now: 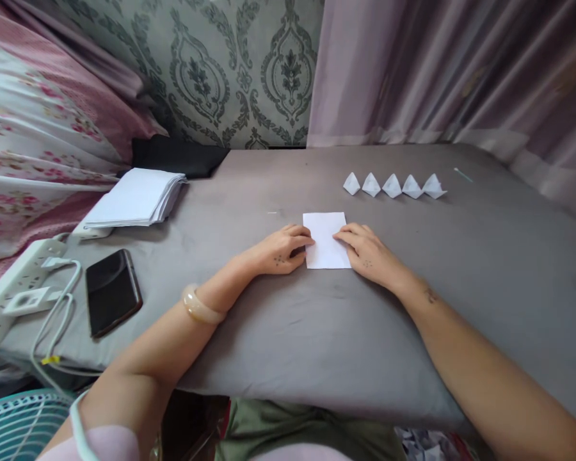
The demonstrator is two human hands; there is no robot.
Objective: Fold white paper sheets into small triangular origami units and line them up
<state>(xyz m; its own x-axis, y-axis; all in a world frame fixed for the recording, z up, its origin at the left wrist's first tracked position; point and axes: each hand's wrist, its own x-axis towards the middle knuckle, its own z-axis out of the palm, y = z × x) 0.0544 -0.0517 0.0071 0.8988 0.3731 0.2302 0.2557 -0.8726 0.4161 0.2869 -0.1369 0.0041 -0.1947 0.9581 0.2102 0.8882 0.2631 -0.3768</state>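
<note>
A white sheet of paper (325, 246), nearly square, lies flat on the grey cloth in front of me. At its left edge, my left hand (285, 248) has its fingers curled together, with the tips gripping the paper. My right hand (367, 251) holds the opposite edge, its fingertips resting on the sheet. Beyond the right hand, several small folded white paper shapes (392, 186), pointed at the top like little boats, stand in a row.
On the left are a stack of white paper (137, 197), a black phone (113, 293), and a white power strip (16, 288) with plugged cables. A black folder-like item (180, 157) lies behind the stack. A cotton swab (463, 174) is at the far right. A fan (24, 426) stands below left.
</note>
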